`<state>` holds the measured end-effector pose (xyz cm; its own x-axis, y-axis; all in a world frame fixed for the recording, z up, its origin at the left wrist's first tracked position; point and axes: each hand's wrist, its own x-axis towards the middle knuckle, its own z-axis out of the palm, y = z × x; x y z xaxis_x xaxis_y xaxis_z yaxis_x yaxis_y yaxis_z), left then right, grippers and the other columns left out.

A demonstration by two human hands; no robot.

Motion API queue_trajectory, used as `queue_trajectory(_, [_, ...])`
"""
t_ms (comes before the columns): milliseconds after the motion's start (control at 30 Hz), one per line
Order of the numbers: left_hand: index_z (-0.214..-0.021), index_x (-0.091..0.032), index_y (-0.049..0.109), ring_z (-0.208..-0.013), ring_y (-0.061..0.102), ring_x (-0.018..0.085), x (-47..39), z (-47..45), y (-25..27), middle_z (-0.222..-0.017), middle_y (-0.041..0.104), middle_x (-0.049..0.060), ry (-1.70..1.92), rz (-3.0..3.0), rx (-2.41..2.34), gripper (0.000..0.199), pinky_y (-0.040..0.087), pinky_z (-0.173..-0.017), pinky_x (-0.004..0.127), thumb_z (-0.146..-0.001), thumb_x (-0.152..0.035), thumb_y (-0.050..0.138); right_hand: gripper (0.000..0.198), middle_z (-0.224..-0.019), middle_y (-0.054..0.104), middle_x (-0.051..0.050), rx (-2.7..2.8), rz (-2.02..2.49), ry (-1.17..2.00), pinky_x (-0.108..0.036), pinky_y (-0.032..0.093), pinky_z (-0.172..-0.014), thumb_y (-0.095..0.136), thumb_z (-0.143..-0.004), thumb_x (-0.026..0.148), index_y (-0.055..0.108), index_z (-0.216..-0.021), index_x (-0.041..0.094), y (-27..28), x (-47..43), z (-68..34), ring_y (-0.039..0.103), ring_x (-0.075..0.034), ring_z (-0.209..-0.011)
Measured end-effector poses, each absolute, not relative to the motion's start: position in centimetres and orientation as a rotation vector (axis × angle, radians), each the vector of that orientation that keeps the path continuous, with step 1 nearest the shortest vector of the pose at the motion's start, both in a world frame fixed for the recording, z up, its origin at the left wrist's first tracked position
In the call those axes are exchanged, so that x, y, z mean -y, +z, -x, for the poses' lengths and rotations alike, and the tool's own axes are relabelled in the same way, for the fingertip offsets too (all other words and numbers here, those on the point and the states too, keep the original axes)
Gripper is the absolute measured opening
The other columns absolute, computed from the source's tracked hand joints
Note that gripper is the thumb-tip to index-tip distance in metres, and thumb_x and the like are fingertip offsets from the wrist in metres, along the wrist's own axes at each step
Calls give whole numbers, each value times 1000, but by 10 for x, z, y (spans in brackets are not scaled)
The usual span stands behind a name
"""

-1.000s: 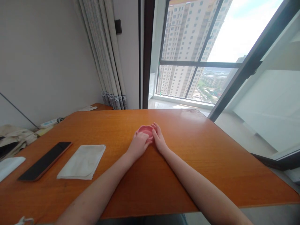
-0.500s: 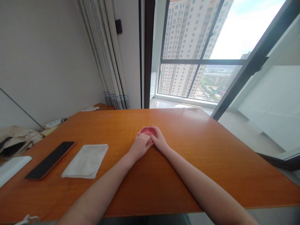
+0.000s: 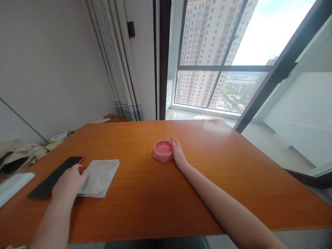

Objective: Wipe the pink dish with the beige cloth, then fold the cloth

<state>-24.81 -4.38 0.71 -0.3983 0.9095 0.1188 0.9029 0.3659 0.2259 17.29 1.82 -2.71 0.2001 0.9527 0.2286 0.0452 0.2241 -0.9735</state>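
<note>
A pink, faceted ashtray with notches in its rim stands upright mid-table. Against its right side rests my right hand, fingers stretched out along the wall rather than wrapped round it. My left hand is above the gap between a dark phone-like slab and a folded whitish cloth. Its fingers are bent but apart, with the thumb over the cloth's left edge; whether it touches the cloth I cannot tell. The hand covers part of the slab and the cloth's left side.
The wooden table fills the foreground. At its left edge lie a white object and crumpled fabric, with a power strip behind. A curtain and a large window are beyond the table.
My left hand has let go of the ashtray and moved left to the cloth and dark slab. The ashtray stays in place, now more fully visible, with my right hand still at its side.
</note>
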Motion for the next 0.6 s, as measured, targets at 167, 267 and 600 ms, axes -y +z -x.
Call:
queue_trajectory(167, [-69,-21,51,-77,63,28,40,238,0,-74,66,6,345,-1620,-2424,29,47,-67,36,-65,-49,53,40,-122,54,-8,1146,1192,728,-41,31,-106,38,-86,45,50,-114,20,-18,-12,-178,46,-21,-119])
queue_trajectory(267, [-75,-20,55,-78,62,25,35,196,22,-80,67,4,545,-1710,-2197,28,46,-69,33,-67,-47,52,34,-126,49,-9,1212,1096,499,-42,25,-109,47,-83,35,52,-113,20,-2,0,-176,41,-20,-123])
queue_trajectory(600, [-83,-18,57,-73,58,19,-6,10,90,-79,61,2,728,-1820,-1046,38,45,-65,27,-68,-52,61,41,-104,64,-9,1232,922,1698,-35,49,-84,72,-63,37,62,-97,17,49,21,-179,61,-23,-98])
